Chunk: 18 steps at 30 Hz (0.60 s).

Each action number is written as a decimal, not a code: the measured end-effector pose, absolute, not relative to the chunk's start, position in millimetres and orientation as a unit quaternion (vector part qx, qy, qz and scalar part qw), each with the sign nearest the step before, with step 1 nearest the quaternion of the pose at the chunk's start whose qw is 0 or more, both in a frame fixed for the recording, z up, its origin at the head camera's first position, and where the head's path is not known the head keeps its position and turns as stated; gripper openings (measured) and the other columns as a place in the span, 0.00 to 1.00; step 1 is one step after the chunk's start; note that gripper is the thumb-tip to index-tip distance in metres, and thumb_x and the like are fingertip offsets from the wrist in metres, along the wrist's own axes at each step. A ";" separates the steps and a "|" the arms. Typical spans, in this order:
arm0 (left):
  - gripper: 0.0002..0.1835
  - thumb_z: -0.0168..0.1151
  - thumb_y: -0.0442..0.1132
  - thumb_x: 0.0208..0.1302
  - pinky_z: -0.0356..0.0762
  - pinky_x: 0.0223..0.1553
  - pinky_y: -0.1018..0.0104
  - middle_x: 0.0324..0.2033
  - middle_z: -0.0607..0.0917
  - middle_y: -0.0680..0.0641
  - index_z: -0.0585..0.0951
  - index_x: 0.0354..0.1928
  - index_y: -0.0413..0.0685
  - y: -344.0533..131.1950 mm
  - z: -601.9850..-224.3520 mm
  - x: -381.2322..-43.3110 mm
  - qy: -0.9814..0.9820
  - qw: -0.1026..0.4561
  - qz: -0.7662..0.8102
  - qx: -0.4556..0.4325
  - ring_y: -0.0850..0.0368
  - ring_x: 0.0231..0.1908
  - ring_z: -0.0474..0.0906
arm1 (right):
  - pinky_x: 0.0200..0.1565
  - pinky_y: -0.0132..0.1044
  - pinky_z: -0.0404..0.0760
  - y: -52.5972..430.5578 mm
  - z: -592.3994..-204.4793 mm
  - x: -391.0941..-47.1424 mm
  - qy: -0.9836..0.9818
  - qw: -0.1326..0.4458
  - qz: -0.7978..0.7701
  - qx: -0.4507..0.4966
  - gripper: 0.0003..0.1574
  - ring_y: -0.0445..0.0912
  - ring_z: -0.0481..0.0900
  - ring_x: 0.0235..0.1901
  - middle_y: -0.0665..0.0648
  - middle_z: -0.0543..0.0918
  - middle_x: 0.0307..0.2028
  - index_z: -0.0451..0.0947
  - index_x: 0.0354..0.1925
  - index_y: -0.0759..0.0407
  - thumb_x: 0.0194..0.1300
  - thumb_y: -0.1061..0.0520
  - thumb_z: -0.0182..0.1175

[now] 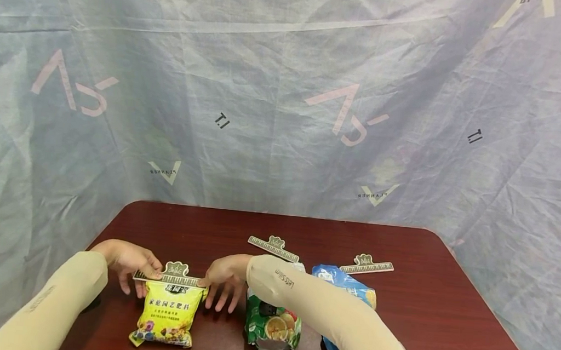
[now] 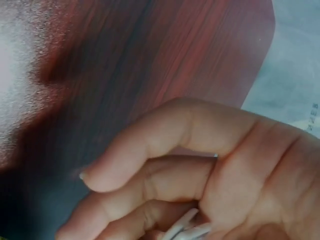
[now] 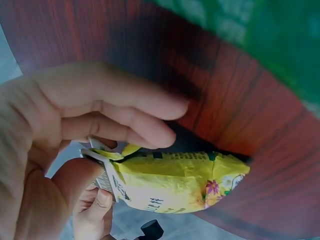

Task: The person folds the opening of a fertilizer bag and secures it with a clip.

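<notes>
A yellow fertilizer bag [image 1: 169, 314] printed with flowers stands at the left of the table, its top edge in a long wooden-looking clip [image 1: 176, 270] with a piano-key pattern. My left hand [image 1: 132, 262] pinches the left end of this clip, thumb in front. At the other end, my right hand [image 1: 227, 276] pinches it between thumb and fingers. The right wrist view shows the bag [image 3: 165, 185] hanging from the clip's jaws, below my right thumb. Only the pale tip of the clip [image 2: 187, 229] appears among the left fingers in the left wrist view.
A green bag [image 1: 270, 328] with lemon pictures stands right of the yellow one, partly behind my right sleeve. Farther right is a blue bag [image 1: 334, 276], also partly covered. Two similar clips [image 1: 273, 247] [image 1: 367, 265] are behind them on the dark red table [image 1: 197, 226].
</notes>
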State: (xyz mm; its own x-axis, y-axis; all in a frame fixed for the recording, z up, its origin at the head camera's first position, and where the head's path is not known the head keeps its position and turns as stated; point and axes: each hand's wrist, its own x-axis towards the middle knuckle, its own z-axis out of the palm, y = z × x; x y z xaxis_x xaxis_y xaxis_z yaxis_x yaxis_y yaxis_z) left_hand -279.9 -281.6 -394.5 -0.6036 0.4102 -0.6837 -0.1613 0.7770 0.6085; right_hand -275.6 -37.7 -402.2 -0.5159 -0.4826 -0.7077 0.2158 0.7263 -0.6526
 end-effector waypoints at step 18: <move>0.18 0.60 0.51 0.59 0.76 0.30 0.49 0.30 0.82 0.41 0.79 0.42 0.46 -291.7 -409.2 -289.5 0.851 0.425 0.310 0.007 0.49 0.33 0.80 | 0.32 0.53 0.77 -49.5 -415.1 -285.0 0.816 0.456 -0.347 -0.075 0.20 0.56 0.81 0.29 0.61 0.83 0.29 0.71 0.51 0.58 0.66 0.48 0.53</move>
